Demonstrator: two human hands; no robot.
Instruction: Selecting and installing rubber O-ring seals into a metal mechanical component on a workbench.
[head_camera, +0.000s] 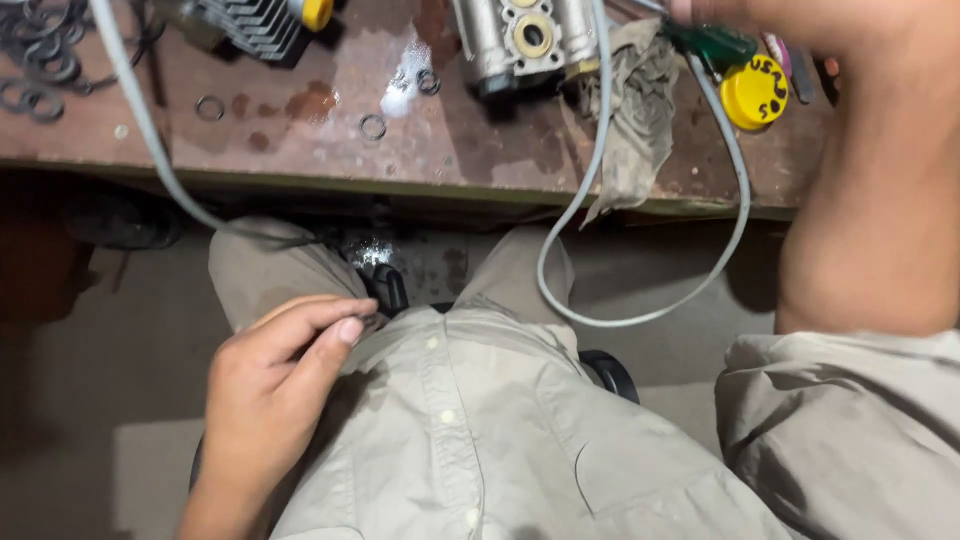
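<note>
— Where does the left hand (270, 375) sit?

— Low, against the person's lap, at the hem of the grey shirt (480, 430). Its fingers (335, 325) lie drawn together, loosely curled, and pinch at something small and dark by the shirt edge; what it is cannot be made out.

— And the right hand?

— Mostly cut off. Only the forearm (870, 180) shows, reaching up to the bench (300, 130) at the top right corner; the hand leaves the frame there, so whether its fingers are open or closed cannot be told. Just beside it lie a green-handled tool (712, 42) and a yellow round cap (755, 93).

— What else is on the bench?

— A metal pump block (520, 40) with a brass-ringed bore, cut by the top edge, touching a dirty rag (635, 110) that hangs over the bench edge. A grey cable (640, 310) loops down from there toward the lap. Small black rings (372, 126) lie scattered on the stained top, with a heap of them (40, 50) at the far left. A finned metal part (255, 25) sits at the top, half out of view.
</note>
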